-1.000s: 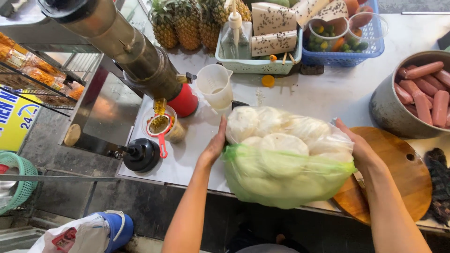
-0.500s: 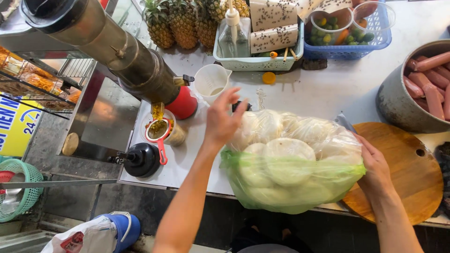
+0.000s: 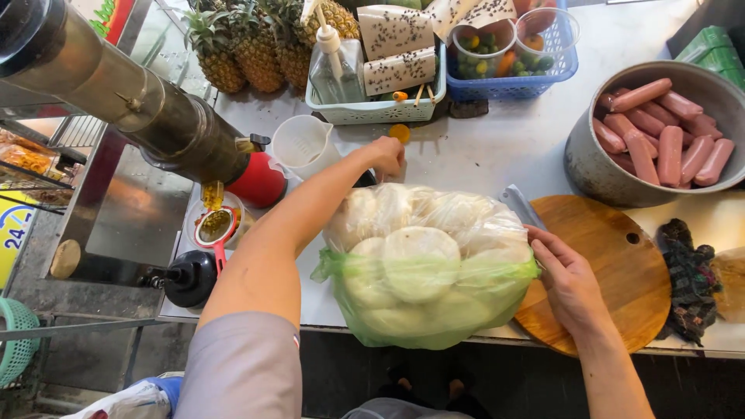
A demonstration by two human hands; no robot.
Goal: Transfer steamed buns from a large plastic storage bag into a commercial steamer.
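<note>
A clear green-tinted plastic bag of white round buns [image 3: 423, 260] lies at the counter's front edge. My right hand [image 3: 570, 279] rests against its right side, over a round wooden cutting board [image 3: 621, 268], fingers spread. My left hand [image 3: 386, 154] reaches over the bag to the far side, fingers curled on or near something dark behind the bag; what it touches is hidden. A small orange cap [image 3: 400, 133] lies just beyond that hand. A clear measuring jug [image 3: 301, 143] stands to its left.
A metal pot of pink sausages [image 3: 660, 140] stands at the right. Pineapples [image 3: 256, 43], a pale tray with a squeeze bottle [image 3: 372, 74] and a blue basket [image 3: 516, 54] line the back. A red bottle [image 3: 258, 180], a large metal pipe [image 3: 124, 97] and a dark cloth [image 3: 691, 279] sit nearby.
My left hand left the bag's left side and reached up over it to the far edge. My right hand stayed at the bag's right side. The bag settled lower toward the counter's front.
</note>
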